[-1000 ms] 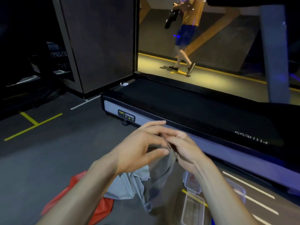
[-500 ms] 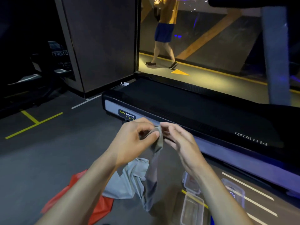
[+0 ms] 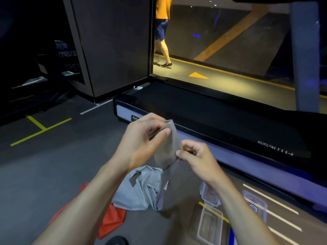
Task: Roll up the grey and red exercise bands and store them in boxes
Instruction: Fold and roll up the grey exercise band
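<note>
Dark gym floor [image 3: 44, 174] w/ yellow and white tape lines is filling most of what I'm seeing, and a black treadmill [image 3: 221, 121] is running across the mid-right. Behind it, thru a glass wall, a person [image 3: 161, 32] in an orange top and blue shorts is walking on a lit yellow-edged lane. I'm watching the left hand [image 3: 141, 140] pinching the top end of the grey band [image 3: 168, 147] btwn thumb and curled fingers, held up in front of the treadmill edge. Right hand [image 3: 198, 160] is pinching the same strip lower down, thumb and fingers closed on its edge, just below and right of the left. Band is stretching btwn the 2 hands, then hanging down to a crumpled grey heap on the floor below. Red band [image 3: 113, 220] is lying flat on the floor, partly tucked under the grey heap and under the left forearm. Clear plastic boxes are sitting on the floor at lower right: one [image 3: 209, 225] nearest me, another [image 3: 210, 195] past it under the right wrist, a third [image 3: 254, 204] closer to the treadmill. Can't tell if the gripped end is rolled yet, too blurred.
</note>
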